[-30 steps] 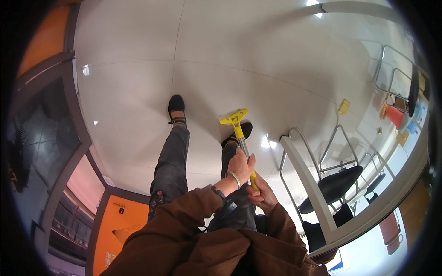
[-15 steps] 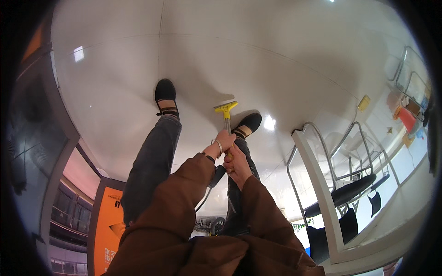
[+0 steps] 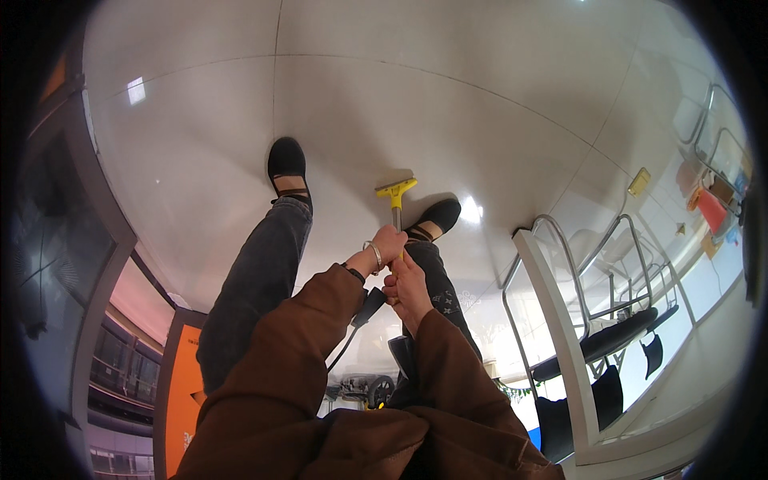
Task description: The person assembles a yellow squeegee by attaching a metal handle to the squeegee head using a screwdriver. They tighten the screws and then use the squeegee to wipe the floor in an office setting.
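A yellow long-handled scraper (image 3: pixel 397 194) rests with its flat blade on the white tiled floor (image 3: pixel 448 96) between my two black shoes. My left hand (image 3: pixel 387 244) grips the handle high up, a bracelet on its wrist. Just below it, my right hand (image 3: pixel 406 282) is closed around the same handle. Both arms wear brown sleeves. My left shoe (image 3: pixel 286 162) stands further out than my right shoe (image 3: pixel 434 218).
A white table leg and edge (image 3: pixel 560 320) run down the right side, with black chairs on chrome frames (image 3: pixel 608 336) beside it. A dark glass wall (image 3: pixel 56 240) and an orange panel (image 3: pixel 180 392) border the left. Coloured items lie at far right (image 3: pixel 708 204).
The view has tilted down and shifted, so the scraper and shoes sit nearer the centre. Both hands moved together on the handle, drawing the blade closer to my right shoe.
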`<control>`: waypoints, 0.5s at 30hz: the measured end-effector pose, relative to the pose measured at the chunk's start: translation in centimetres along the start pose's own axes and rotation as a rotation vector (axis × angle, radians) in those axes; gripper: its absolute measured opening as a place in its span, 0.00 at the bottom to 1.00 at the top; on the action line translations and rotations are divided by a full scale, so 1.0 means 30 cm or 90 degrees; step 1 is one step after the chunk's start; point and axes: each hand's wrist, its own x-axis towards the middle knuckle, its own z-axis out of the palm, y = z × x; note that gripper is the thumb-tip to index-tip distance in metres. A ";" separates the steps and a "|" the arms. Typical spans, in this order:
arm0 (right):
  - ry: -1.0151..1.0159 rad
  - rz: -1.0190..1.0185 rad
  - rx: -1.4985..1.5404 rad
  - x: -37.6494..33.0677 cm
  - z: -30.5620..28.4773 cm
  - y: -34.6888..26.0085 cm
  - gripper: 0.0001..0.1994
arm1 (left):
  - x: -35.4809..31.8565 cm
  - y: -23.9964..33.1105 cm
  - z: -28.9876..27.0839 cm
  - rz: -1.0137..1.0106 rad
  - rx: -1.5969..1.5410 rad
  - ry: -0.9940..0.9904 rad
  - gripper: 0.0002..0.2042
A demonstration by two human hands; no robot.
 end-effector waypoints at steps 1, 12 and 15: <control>0.009 -0.001 0.002 0.001 0.004 0.001 0.11 | 0.002 0.002 -0.008 0.007 -0.003 -0.024 0.17; 0.039 -0.023 -0.034 0.026 0.041 0.028 0.09 | -0.011 0.002 -0.036 -0.035 -0.120 -0.035 0.14; 0.049 -0.018 -0.048 0.023 0.045 0.027 0.10 | -0.004 -0.001 -0.041 -0.049 -0.143 -0.063 0.14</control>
